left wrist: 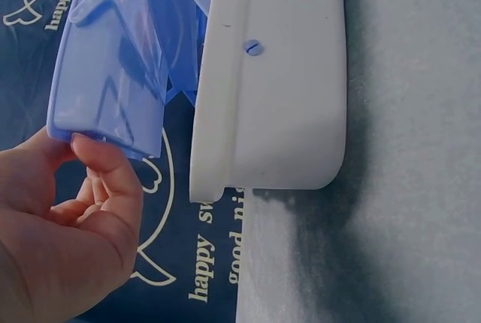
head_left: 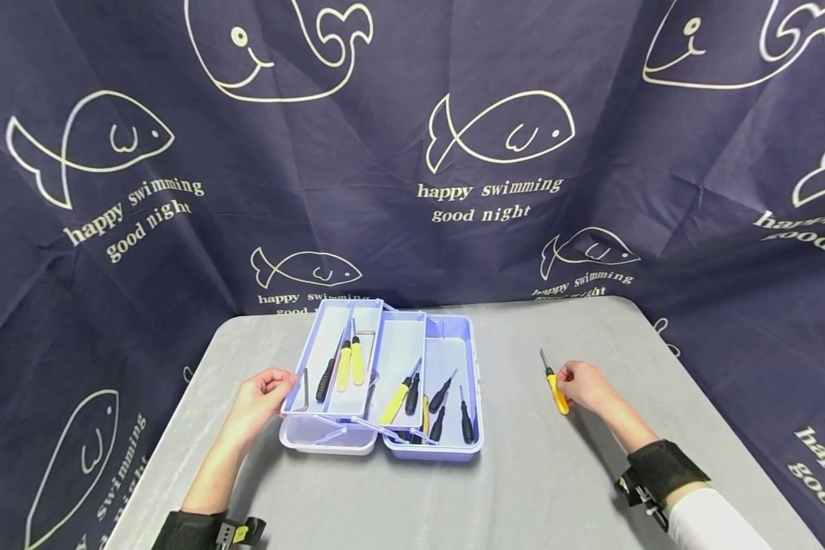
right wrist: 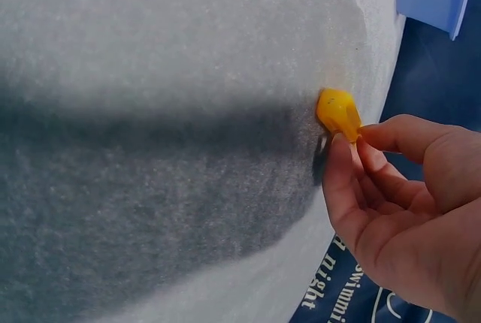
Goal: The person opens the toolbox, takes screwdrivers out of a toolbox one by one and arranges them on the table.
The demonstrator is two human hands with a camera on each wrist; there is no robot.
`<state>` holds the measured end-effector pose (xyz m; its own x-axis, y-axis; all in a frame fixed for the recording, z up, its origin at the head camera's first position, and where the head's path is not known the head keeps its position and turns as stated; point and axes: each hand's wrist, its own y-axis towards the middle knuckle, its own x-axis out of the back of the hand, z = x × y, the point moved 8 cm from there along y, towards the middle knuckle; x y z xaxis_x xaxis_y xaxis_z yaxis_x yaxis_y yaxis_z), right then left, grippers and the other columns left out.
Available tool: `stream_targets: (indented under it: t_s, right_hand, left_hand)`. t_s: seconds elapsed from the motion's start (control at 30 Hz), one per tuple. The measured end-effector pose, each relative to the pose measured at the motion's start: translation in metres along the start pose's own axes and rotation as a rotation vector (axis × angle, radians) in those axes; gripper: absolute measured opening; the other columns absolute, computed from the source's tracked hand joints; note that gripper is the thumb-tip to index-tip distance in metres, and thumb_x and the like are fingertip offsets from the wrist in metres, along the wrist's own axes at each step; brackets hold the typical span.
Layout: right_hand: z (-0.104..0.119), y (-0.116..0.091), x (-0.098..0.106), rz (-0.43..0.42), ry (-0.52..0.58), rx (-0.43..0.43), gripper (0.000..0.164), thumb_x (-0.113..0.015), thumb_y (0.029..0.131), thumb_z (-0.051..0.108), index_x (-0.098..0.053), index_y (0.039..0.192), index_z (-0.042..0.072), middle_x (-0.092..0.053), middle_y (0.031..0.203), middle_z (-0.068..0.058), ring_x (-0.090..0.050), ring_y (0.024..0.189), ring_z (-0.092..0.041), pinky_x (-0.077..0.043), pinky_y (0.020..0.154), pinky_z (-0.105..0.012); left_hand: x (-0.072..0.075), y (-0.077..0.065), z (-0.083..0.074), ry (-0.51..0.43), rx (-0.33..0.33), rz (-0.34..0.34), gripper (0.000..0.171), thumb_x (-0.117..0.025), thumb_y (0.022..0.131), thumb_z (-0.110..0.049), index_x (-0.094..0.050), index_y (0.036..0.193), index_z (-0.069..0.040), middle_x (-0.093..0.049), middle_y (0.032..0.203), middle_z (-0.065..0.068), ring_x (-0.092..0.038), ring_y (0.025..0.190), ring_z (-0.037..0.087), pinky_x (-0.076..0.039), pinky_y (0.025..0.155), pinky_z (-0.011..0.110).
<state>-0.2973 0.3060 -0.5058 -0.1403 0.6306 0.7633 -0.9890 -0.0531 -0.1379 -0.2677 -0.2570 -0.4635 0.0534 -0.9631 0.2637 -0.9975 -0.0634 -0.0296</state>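
My left hand point(head_left: 256, 401) pinches the near left corner of the raised tray point(head_left: 325, 336) of a lilac toolbox point(head_left: 431, 454); the left wrist view shows thumb and fingers at the tray's edge point(left wrist: 105, 124). That tray holds two yellow-handled screwdrivers point(head_left: 350, 363), a black-handled screwdriver point(head_left: 325, 382) and hex keys point(head_left: 305, 389). On the right, my right hand point(head_left: 587, 386) pinches a yellow-handled screwdriver point(head_left: 560, 397) by its handle, the shaft pointing away from me. In the right wrist view the handle's end point(right wrist: 336, 109) shows near the tabletop, its shaft mostly hidden.
The toolbox stands open left of centre on a grey cloth-covered table point(head_left: 509, 473). Its middle tray point(head_left: 404, 336) holds a yellow and a black screwdriver; several black-handled screwdrivers point(head_left: 466, 424) lie in the bottom. Behind hangs a dark blue fish-print curtain point(head_left: 385, 198).
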Motion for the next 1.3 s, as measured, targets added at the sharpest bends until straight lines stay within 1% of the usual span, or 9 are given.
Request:
stream_targets:
  t_s: [0.27,0.37,0.53,0.7,0.77,0.87,1.0,1.17,1.3]
  right_hand:
    - [-0.001,-0.001,0.001,-0.010,0.002,0.015,0.005,-0.061,0.091,-0.002,-0.058,0.087,-0.002,-0.061,0.078,-0.009,-0.064,0.065,-0.018,-0.057,0.058,-0.031]
    - [0.000,-0.001,0.000,-0.014,0.000,0.019,0.005,-0.061,0.091,-0.002,-0.059,0.087,-0.002,-0.062,0.078,-0.008,-0.064,0.064,-0.018,-0.057,0.058,-0.030]
    - [0.005,-0.001,0.001,-0.020,-0.019,0.035,0.007,-0.062,0.090,-0.002,-0.058,0.084,-0.001,-0.062,0.074,-0.006,-0.063,0.060,-0.016,-0.056,0.055,-0.029]
    - [0.011,0.003,0.001,-0.011,-0.038,0.049,0.011,-0.063,0.091,0.000,-0.057,0.083,0.002,-0.060,0.071,-0.004,-0.062,0.056,-0.015,-0.054,0.052,-0.027]
    - [0.017,0.006,0.002,-0.010,-0.063,0.066,0.012,-0.064,0.092,0.001,-0.056,0.083,0.003,-0.059,0.070,-0.004,-0.061,0.055,-0.016,-0.052,0.052,-0.028]
    - [0.032,0.010,0.004,-0.020,-0.120,0.099,0.010,-0.065,0.092,0.006,-0.058,0.085,0.005,-0.060,0.073,-0.004,-0.057,0.060,-0.015,-0.048,0.058,-0.029]
    - [0.061,0.013,0.005,-0.022,-0.148,0.131,0.009,-0.066,0.093,0.012,-0.061,0.091,0.005,-0.065,0.081,-0.005,-0.057,0.066,-0.016,-0.048,0.063,-0.033]
    - [0.106,0.014,0.002,-0.024,-0.104,0.225,0.008,-0.066,0.094,0.012,-0.064,0.096,0.005,-0.069,0.081,-0.005,-0.062,0.065,-0.014,-0.052,0.065,-0.035]
    - [0.144,0.014,0.000,-0.008,-0.051,0.290,0.007,-0.065,0.096,0.009,-0.063,0.098,0.003,-0.069,0.080,-0.004,-0.063,0.062,-0.013,-0.052,0.061,-0.031]
  left_hand:
    - [-0.001,-0.002,-0.001,0.002,-0.012,0.005,0.022,-0.061,0.103,-0.008,-0.062,0.110,0.013,-0.063,0.073,-0.005,-0.056,0.060,0.007,-0.051,0.055,0.023]
    - [0.000,-0.002,-0.002,-0.004,-0.021,0.002,0.020,-0.061,0.102,-0.006,-0.061,0.108,0.013,-0.063,0.073,-0.006,-0.055,0.060,0.007,-0.051,0.055,0.023]
    - [-0.001,-0.002,-0.003,-0.005,-0.034,0.003,0.017,-0.061,0.102,-0.006,-0.061,0.105,0.011,-0.064,0.074,-0.007,-0.057,0.062,0.006,-0.052,0.055,0.022]
    - [-0.001,-0.003,-0.004,0.003,-0.048,0.005,0.021,-0.062,0.103,-0.008,-0.061,0.106,0.013,-0.064,0.075,-0.005,-0.058,0.062,0.006,-0.054,0.056,0.023]
    - [-0.001,-0.004,-0.004,0.006,-0.052,0.001,0.022,-0.063,0.103,-0.008,-0.061,0.107,0.013,-0.064,0.075,-0.005,-0.058,0.062,0.006,-0.053,0.056,0.023]
    - [0.000,-0.004,-0.005,0.011,-0.055,-0.004,0.023,-0.064,0.102,-0.009,-0.061,0.107,0.013,-0.064,0.074,-0.005,-0.057,0.061,0.006,-0.052,0.056,0.023]
    - [0.000,-0.004,-0.005,0.013,-0.055,0.000,0.023,-0.064,0.102,-0.010,-0.062,0.108,0.012,-0.064,0.075,-0.005,-0.056,0.061,0.006,-0.052,0.056,0.023]
    - [-0.001,-0.003,-0.005,0.000,-0.053,0.005,0.022,-0.063,0.102,-0.008,-0.061,0.107,0.013,-0.064,0.075,-0.005,-0.057,0.061,0.007,-0.052,0.056,0.023]
    - [-0.001,-0.003,-0.006,-0.002,-0.059,0.001,0.021,-0.062,0.102,-0.007,-0.061,0.107,0.014,-0.063,0.074,-0.006,-0.056,0.061,0.006,-0.051,0.056,0.022]
